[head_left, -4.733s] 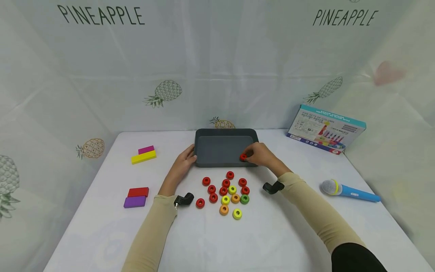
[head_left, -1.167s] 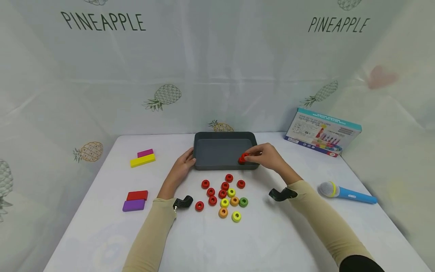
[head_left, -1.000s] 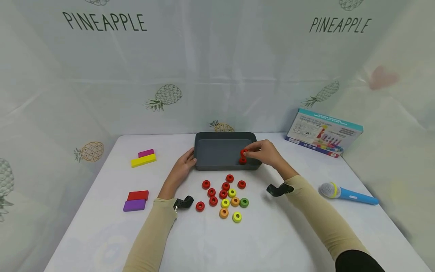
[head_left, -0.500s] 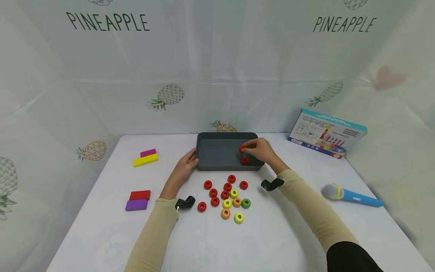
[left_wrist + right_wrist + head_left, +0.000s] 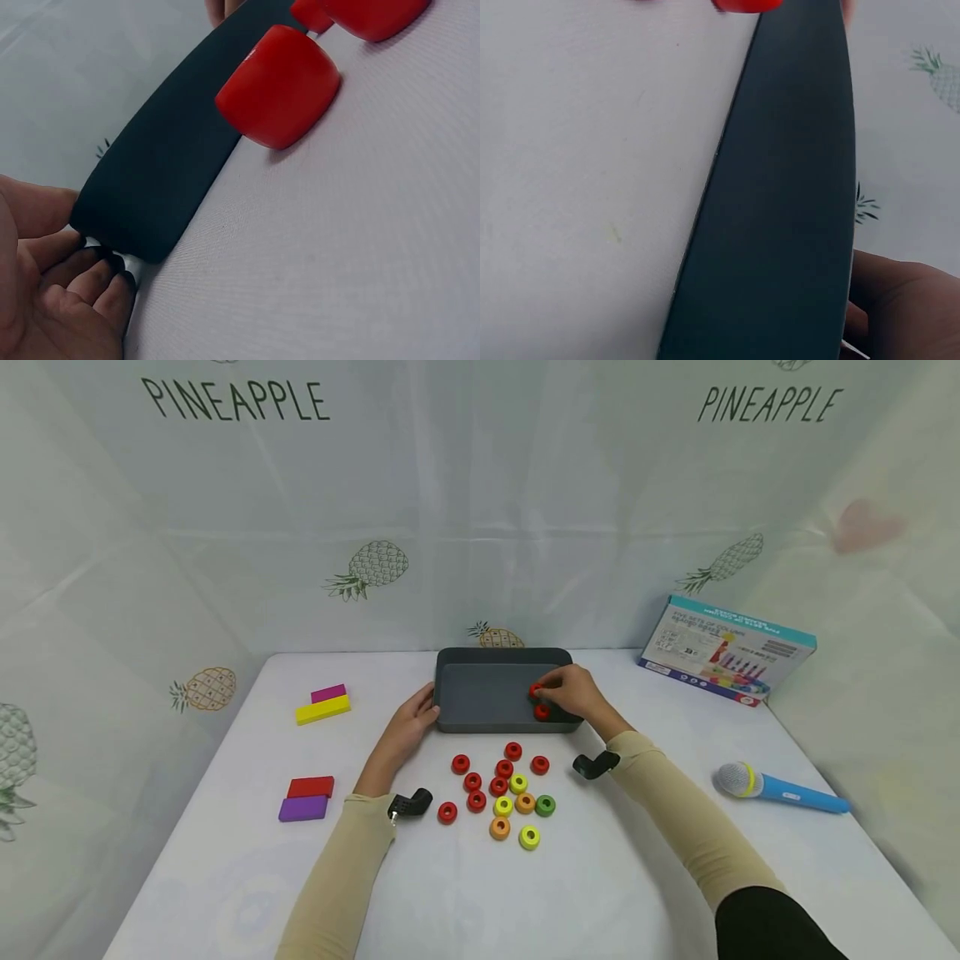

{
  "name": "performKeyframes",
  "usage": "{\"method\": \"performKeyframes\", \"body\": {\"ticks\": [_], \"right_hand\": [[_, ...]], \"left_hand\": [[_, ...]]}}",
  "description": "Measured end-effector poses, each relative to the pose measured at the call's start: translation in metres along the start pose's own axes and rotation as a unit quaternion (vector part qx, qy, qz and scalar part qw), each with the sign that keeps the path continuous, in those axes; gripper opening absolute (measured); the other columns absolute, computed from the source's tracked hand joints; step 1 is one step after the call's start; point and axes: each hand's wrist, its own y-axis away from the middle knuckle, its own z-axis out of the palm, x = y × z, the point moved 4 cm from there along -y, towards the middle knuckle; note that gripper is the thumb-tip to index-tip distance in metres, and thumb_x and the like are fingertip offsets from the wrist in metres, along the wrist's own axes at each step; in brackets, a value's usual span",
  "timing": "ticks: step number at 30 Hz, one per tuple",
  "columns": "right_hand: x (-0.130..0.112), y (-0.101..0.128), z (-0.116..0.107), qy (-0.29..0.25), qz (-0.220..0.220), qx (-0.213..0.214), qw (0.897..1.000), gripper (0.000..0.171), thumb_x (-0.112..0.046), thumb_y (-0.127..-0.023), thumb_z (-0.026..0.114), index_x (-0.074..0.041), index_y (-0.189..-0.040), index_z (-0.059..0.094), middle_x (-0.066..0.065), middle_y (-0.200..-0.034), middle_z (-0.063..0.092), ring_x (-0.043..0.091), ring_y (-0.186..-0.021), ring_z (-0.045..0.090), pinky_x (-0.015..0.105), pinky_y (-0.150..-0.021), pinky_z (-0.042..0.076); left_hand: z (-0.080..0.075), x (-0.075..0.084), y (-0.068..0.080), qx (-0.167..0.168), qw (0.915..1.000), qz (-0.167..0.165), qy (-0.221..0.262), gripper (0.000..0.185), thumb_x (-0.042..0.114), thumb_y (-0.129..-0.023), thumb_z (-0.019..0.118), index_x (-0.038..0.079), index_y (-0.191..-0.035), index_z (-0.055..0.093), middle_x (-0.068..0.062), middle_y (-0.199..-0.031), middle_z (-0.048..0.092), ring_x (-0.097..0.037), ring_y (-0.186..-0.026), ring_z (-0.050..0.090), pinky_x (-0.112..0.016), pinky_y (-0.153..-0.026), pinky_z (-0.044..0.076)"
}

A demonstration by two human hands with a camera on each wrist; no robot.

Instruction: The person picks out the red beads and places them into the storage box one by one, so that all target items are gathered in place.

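Observation:
A dark grey tray [image 5: 480, 693] lies at the back of the white table. My left hand [image 5: 405, 727] holds its left side, the thumb by the near corner and the fingers along the outer wall. My right hand [image 5: 573, 690] is over the right part of the tray, pinching a red ring bead [image 5: 536, 691] with thumb and fingertips. Closer to the tray's front wall, another red ring bead [image 5: 542, 712] sits inside. In the right wrist view the tray wall [image 5: 780, 187] hides the right fingertips. Several red beads [image 5: 476, 801] are scattered in front of the tray.
Yellow [image 5: 529, 837], orange [image 5: 499, 828] and green [image 5: 545, 806] beads lie among the red ones. Coloured blocks [image 5: 322, 709] are at the left. A blue toy microphone [image 5: 783, 789] lies at the right, below a leaning cardboard box [image 5: 727, 650].
One red bead has left the table group for the tray. My right hand has carried it from beside the first bead towards the back. My left hand stays at the tray's side.

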Motion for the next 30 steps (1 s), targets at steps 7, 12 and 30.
{"method": "performKeyframes", "body": {"ticks": [7,12,30], "right_hand": [[-0.003,0.001,0.001,0.016,0.005,-0.017,1.000,0.027,-0.021,-0.093,0.073,-0.002,-0.111,0.077,0.014,-0.110,0.075,0.025,-0.096,0.066,0.040,-0.085,0.059],[-0.003,0.001,0.002,0.019,0.006,-0.019,1.000,0.028,-0.021,-0.094,0.072,-0.001,-0.113,0.076,0.015,-0.111,0.075,0.025,-0.096,0.066,0.040,-0.085,0.059],[0.000,0.010,-0.006,-0.017,-0.025,0.010,0.999,0.035,-0.022,-0.094,0.071,-0.002,-0.122,0.072,0.017,-0.119,0.073,0.030,-0.106,0.069,0.045,-0.091,0.059]], "left_hand": [[0.000,0.001,0.000,0.001,1.0000,0.001,-0.003,0.061,0.016,-0.105,0.050,0.011,-0.161,0.026,-0.009,-0.168,0.026,-0.025,-0.155,0.029,-0.041,-0.126,0.028],[0.001,0.001,-0.001,0.000,1.0000,-0.006,-0.002,0.062,0.016,-0.106,0.050,0.011,-0.162,0.024,-0.009,-0.169,0.023,-0.025,-0.155,0.027,-0.041,-0.126,0.027],[0.002,0.002,0.003,0.009,0.9999,-0.001,-0.007,0.061,0.015,-0.104,0.050,0.011,-0.161,0.027,-0.008,-0.168,0.027,-0.026,-0.154,0.030,-0.041,-0.126,0.028]]}}
